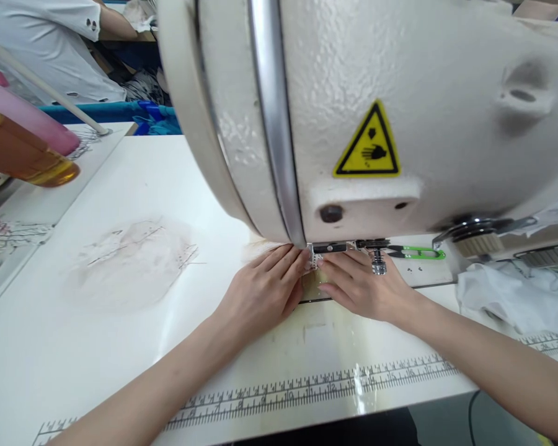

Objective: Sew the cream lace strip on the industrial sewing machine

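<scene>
My left hand point(270, 286) lies flat beside the needle area of a sewing machine point(325, 74), its fingers close together. Its fingertips rest on a pale, thin piece of cloth point(255, 249), which shows only at the edge. My right hand point(363, 286) is on the other side of the presser foot point(314, 257), fingers stretched and thumb apart. A strip of small dotted white material shows between the two hands at the foot. The machine head hides the needle and most of the cloth.
Green-handled thread snips point(423, 253) lie behind my right wrist. White cloth point(516, 297) is bunched at the right. A printed ruler point(307, 393) runs along the table's front edge. Thread scraps point(134, 244) lie left. An amber bottle point(28, 152) and a white-shirted person point(51, 43) are at upper left.
</scene>
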